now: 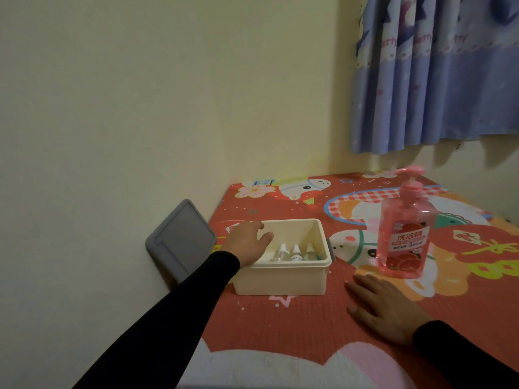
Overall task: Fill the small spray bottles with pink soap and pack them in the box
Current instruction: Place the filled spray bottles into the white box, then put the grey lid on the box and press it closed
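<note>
A cream plastic box [280, 279] stands on the red patterned mat. Three small clear spray bottles [295, 253] with white caps lie in a row inside it. My left hand [247, 242] reaches over the box's left rim with fingers loosely spread, holding nothing. A tall pink soap bottle [404, 234] with a pink pump stands to the right of the box. In front of the soap bottle, my right hand [384, 307] rests flat on the mat, fingers straight.
A grey lid-like panel [181, 240] leans against the wall left of the box. The red cartoon mat [280, 327] meets the cream wall at the left and back. A blue curtain [435, 74] hangs at the upper right.
</note>
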A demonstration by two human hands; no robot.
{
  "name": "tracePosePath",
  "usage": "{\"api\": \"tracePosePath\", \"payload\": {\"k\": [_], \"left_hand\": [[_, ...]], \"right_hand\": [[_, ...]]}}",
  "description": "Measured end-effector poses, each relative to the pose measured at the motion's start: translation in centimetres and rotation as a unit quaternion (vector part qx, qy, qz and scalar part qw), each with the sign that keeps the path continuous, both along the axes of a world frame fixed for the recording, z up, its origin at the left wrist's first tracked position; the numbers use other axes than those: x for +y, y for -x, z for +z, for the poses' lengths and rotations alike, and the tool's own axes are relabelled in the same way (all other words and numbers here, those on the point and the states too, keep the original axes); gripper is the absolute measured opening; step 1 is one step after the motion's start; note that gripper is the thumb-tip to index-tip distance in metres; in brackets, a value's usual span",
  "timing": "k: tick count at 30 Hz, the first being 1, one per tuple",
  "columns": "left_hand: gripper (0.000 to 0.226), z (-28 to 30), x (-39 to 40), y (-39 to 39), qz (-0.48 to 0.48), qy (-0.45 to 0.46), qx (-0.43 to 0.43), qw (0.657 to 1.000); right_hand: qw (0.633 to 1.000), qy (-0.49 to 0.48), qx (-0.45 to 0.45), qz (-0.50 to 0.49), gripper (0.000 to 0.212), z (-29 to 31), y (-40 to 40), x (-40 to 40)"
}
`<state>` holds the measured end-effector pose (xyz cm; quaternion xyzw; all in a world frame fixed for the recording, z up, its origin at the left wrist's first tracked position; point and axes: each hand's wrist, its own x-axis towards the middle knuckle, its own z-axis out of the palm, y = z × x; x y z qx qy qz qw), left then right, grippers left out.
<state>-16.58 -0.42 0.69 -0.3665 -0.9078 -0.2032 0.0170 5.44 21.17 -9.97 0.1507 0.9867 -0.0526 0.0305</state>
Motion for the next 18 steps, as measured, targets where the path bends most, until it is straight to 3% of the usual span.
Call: {"api": "tracePosePath", "payload": {"k": [4, 9, 18], "left_hand": [[0.052, -1.0, -2.7, -0.1, 0.053, -0.047, -0.005, 0.997], [0.037, -1.8, -5.9, -0.2, 0.143, -0.093, 0.001, 0.985], [0.047, -2.7, -10.0, 0.0, 0.274, -0.133, -0.033, 0.952]], "right_hand": [[1.000, -0.014, 0.021, 0.007, 0.122, -0.3, 0.0, -0.6], [0.994, -0.017, 0.107, -0.006, 0.075, 1.5, 0.2, -1.5], [0.971, -0.006, 0.237, 0.003, 0.094, 6.8, 3.4, -2.5]]}}
